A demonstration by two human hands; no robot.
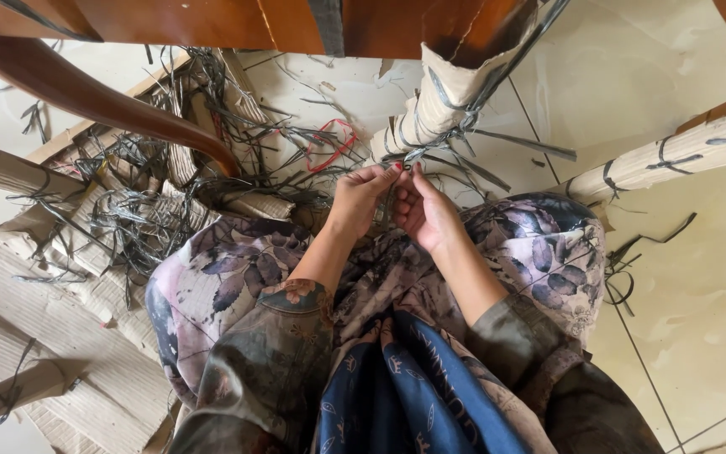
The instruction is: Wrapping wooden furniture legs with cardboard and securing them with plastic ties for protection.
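Observation:
My left hand [356, 199] and my right hand [424, 210] meet in front of my knees, fingertips pinched together on a dark plastic strap [418, 155]. That strap binds the cardboard wrapping [430, 105] around a wooden furniture leg just above my hands. More dark straps trail off this wrapped leg to the right. My lap is covered by floral cloth [237, 269].
A heap of cut dark straps and torn corrugated cardboard [119, 210] lies at left, with a red loop [329, 147] among it. A curved wooden furniture part [86, 97] crosses above. Another wrapped leg [674, 155] lies at right on the pale tiled floor [682, 277].

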